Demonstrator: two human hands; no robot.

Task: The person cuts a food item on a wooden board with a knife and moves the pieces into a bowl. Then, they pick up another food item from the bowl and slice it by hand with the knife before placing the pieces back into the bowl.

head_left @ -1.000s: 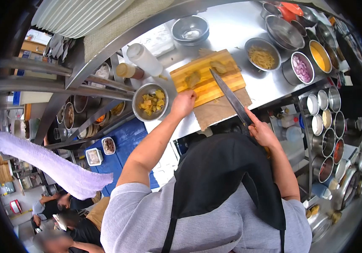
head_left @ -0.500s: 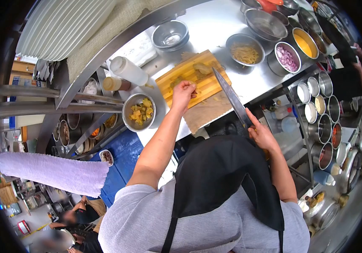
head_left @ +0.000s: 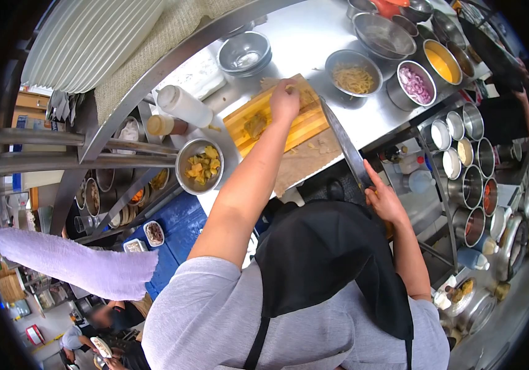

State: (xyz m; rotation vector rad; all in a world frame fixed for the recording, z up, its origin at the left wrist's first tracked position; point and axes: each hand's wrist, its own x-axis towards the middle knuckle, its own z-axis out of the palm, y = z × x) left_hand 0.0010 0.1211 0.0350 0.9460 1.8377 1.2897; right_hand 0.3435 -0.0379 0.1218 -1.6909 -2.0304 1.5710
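Observation:
My right hand [head_left: 383, 196] is wrapped round the handle of a large knife [head_left: 346, 142], whose blade slants up to the right side of the yellow cutting board [head_left: 306, 126]. Over the board's upper edge is my left hand [head_left: 285, 100], its fingers curled; what they grip, if anything, is hidden. Brownish-yellow pieces [head_left: 256, 125] lie on the board, left of my left forearm. Below the board, a brown cloth [head_left: 304, 161] bears a few scraps. A steel bowl [head_left: 181, 166] of yellow chunks stands to the left.
Two squeeze bottles [head_left: 181, 105] stand left of the board, with stacked steel bowls [head_left: 244, 52] behind. Right of it are a bowl of pale strips [head_left: 355, 79], a pot of red onion [head_left: 415, 85] and a yellow-filled pot [head_left: 442, 61]. Other people [head_left: 119, 317] are at lower left.
My left hand has moved up and right, from the board's lower left part to its upper edge. The brownish piece near the knife tip is now out of sight. The knife stays in my right hand.

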